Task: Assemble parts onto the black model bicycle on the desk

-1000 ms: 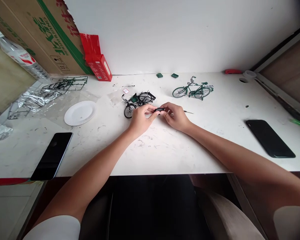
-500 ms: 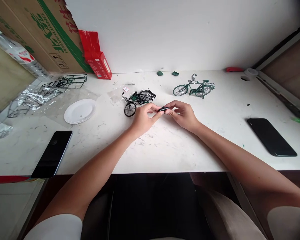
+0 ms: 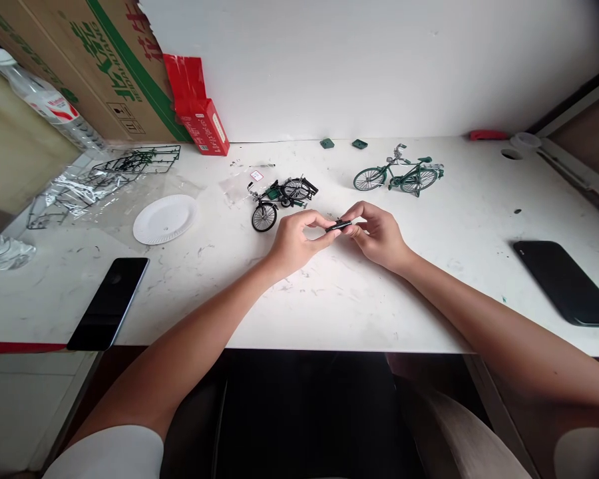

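Note:
Between the fingertips of both hands is a small black part [image 3: 339,226], flat and dark, its exact kind too small to make out. My left hand [image 3: 299,243] pinches its left end, and my right hand [image 3: 379,238] grips the right end. Just behind my left hand, a black model bicycle [image 3: 282,198] lies on its side on the white table [image 3: 304,299]. A green model bicycle [image 3: 399,174] stands upright farther back, to the right of my hands.
Two green pieces [image 3: 359,144] lie by the back wall. At left are a white paper plate [image 3: 164,219], black sprue frames [image 3: 140,159], clear plastic bags, a bottle [image 3: 54,106] and a red box [image 3: 207,130]. Phones lie at left [image 3: 108,303] and right [image 3: 566,283].
The whole scene sits a little farther right in view, except at the far left front, as the head turns slightly. Both hands keep their pinch, and the black part looks slightly more tilted.

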